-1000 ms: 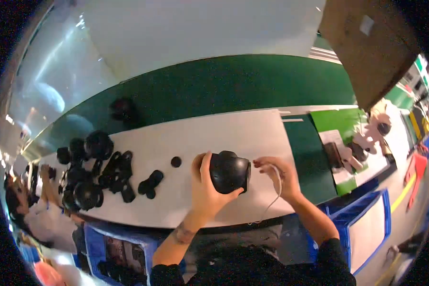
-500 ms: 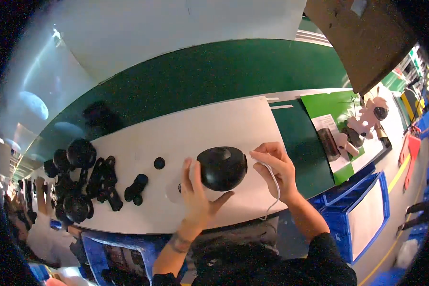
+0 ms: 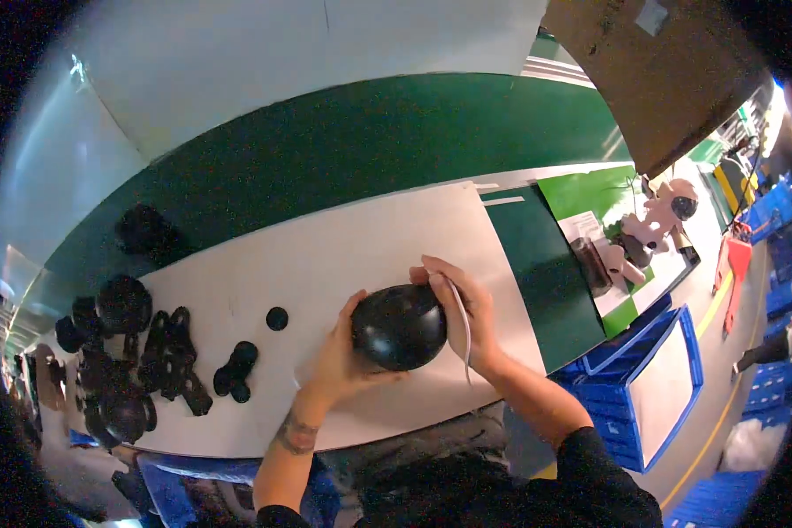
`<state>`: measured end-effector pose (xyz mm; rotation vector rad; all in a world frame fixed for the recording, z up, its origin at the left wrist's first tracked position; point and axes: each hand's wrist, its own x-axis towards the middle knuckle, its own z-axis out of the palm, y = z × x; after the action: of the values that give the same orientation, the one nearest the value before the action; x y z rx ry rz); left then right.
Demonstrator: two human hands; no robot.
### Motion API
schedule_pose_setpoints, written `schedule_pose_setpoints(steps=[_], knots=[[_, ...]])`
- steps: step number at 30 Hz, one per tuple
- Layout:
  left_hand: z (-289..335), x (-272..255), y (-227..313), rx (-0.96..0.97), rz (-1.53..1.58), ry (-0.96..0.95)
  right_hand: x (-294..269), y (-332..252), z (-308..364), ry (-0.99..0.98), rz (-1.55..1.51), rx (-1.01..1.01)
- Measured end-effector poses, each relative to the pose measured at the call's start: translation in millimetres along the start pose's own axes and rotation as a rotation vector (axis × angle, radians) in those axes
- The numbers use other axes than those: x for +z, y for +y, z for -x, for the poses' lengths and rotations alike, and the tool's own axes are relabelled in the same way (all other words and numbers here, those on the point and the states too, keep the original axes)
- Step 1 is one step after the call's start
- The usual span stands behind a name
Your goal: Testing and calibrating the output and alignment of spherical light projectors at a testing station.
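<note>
A glossy black rounded shell is in front of me above the white table top. My left hand is wrapped round its left side and lower edge. At the shell's right side is my right hand, its fingertips by the upper right rim. A thin white cord or strip hangs down from the closed fingers of that hand. What the fingertips touch at the rim is partly hidden. Left of the shell lie a small black disc and a black part with rounded ends.
Several black parts and round black pieces crowd the table's left end. To the right are a green sheet, a dark cylinder and white parts. A blue crate stands below the table's right edge.
My right hand has moved left, bringing the white cord up against the shell's right side. The left hand now wraps more closely round the shell. The whole view has shifted slightly.
</note>
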<state>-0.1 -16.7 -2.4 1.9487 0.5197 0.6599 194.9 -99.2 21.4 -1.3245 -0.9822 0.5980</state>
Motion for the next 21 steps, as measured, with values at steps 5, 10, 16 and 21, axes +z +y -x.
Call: schedule_pose_setpoints(steps=[5,10,16,21], knots=[[0,4,13,-0.142,-0.052,0.0,-6,5,-10,-0.011,-0.137,0.138],[5,12,6,-0.066,-0.016,0.103,-17,-23,0,0.05,0.369,-0.315],[5,14,4,-0.043,-0.03,0.094,-16,-42,36,-0.192,0.397,-0.736],[7,17,-1,-0.017,-0.004,0.11,-15,-37,41,-0.188,0.501,-0.771]])
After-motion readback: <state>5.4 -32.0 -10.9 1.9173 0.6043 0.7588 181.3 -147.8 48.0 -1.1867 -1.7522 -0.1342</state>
